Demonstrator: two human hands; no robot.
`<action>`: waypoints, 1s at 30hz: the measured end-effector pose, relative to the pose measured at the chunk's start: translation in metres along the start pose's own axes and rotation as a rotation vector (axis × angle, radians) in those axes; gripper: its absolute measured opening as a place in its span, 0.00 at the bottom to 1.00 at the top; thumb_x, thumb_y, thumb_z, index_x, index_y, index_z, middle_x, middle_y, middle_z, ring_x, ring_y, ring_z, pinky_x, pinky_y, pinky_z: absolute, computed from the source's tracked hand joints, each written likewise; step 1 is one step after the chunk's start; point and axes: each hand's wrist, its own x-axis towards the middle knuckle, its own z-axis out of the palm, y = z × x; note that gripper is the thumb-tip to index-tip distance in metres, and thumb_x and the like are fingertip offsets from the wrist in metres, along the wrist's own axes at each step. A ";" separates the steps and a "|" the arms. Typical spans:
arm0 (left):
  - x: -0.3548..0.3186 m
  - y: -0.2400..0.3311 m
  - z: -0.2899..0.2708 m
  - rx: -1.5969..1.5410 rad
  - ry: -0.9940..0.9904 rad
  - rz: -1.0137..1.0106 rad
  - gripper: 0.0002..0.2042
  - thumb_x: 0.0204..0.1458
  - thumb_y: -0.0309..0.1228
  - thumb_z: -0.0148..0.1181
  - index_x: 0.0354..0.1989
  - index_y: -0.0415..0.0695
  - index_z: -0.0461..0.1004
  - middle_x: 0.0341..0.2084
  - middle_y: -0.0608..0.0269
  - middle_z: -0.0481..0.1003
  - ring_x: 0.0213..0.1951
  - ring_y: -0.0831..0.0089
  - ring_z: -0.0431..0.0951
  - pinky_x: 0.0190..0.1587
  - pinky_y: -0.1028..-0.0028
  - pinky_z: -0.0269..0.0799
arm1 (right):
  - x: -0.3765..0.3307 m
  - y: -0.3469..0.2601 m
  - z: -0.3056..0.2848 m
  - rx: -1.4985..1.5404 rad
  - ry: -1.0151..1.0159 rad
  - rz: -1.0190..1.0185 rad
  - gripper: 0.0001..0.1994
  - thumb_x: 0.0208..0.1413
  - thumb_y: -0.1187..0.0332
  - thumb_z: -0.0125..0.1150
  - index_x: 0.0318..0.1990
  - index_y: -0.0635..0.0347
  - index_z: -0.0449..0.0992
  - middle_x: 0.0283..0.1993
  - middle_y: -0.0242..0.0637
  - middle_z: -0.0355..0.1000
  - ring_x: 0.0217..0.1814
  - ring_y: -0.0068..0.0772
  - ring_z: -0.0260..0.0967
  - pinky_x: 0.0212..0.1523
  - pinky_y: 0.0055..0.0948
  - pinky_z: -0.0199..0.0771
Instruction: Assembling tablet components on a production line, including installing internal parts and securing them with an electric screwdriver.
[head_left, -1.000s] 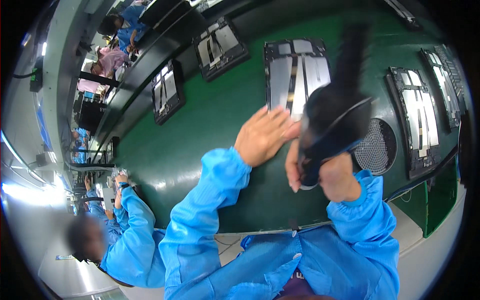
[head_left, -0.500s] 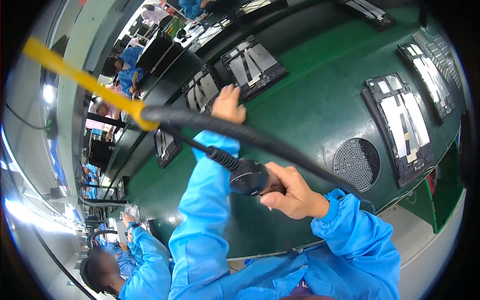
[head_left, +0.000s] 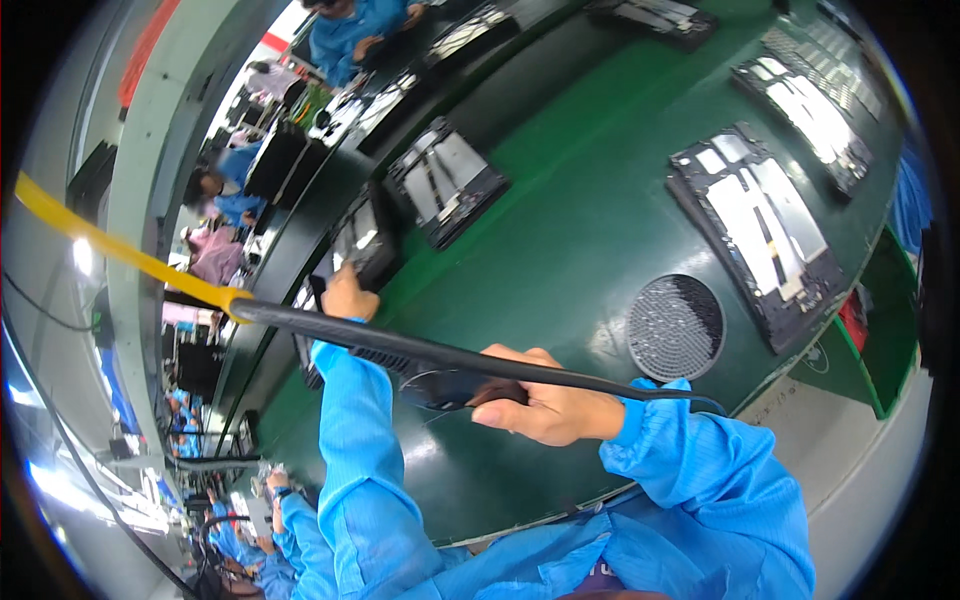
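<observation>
My right hand (head_left: 560, 405) is closed around a black corded power tool that looks like an electric screwdriver (head_left: 465, 388), lying sideways above the bench. Its tip is hidden from me. A thick black cable (head_left: 420, 350) crosses in front of it. At the far left my left hand (head_left: 350, 298) has its fingers curled at the edge of an opened tablet (head_left: 308, 365), mostly hidden behind hand and sleeve. Just beyond that hand is another opened tablet (head_left: 362, 238), tilted, its dark side showing. Farther right lies a third one (head_left: 447, 182) with pale battery panels.
A round dish of small dark parts (head_left: 677, 328) sits on the green bench (head_left: 560, 240). Opened devices (head_left: 765, 225) lie on the right. A yellow strap (head_left: 130, 255) holds the cable. A green bin (head_left: 880, 350) stands by the bench's right edge. Co-workers sit on the left.
My left hand has moved left, from beside the middle tablet toward the leftmost one. The tool in my right hand has swung flatter and left. The whole view has shifted.
</observation>
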 end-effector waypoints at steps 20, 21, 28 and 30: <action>-0.170 0.096 -0.136 -0.473 0.432 0.487 0.26 0.24 0.20 0.63 0.41 0.36 0.73 0.36 0.51 0.76 0.39 0.55 0.77 0.42 0.64 0.73 | 0.005 -0.025 -0.036 -0.136 0.377 -0.130 0.18 0.53 0.57 0.59 0.38 0.66 0.69 0.21 0.28 0.65 0.20 0.14 0.61 0.18 0.17 0.61; -0.181 0.103 -0.137 -0.515 0.379 0.586 0.27 0.23 0.21 0.64 0.42 0.36 0.73 0.38 0.51 0.76 0.41 0.55 0.77 0.43 0.62 0.72 | 0.003 -0.026 -0.040 -0.161 0.402 -0.136 0.17 0.54 0.58 0.58 0.39 0.66 0.69 0.22 0.29 0.65 0.21 0.15 0.61 0.18 0.17 0.62; -0.259 0.165 -0.116 -0.654 0.194 0.680 0.19 0.34 0.28 0.61 0.39 0.38 0.74 0.42 0.56 0.75 0.49 0.58 0.73 0.52 0.60 0.65 | -0.003 -0.030 -0.041 -0.273 0.452 -0.184 0.20 0.47 0.65 0.65 0.46 0.66 0.69 0.26 0.32 0.69 0.20 0.18 0.64 0.20 0.17 0.62; -0.266 0.171 -0.112 -0.772 0.100 0.616 0.16 0.37 0.32 0.65 0.36 0.40 0.75 0.43 0.57 0.74 0.50 0.59 0.72 0.51 0.59 0.63 | -0.002 -0.029 -0.039 -0.345 0.465 -0.148 0.18 0.47 0.67 0.65 0.45 0.65 0.70 0.24 0.30 0.69 0.20 0.18 0.64 0.20 0.17 0.61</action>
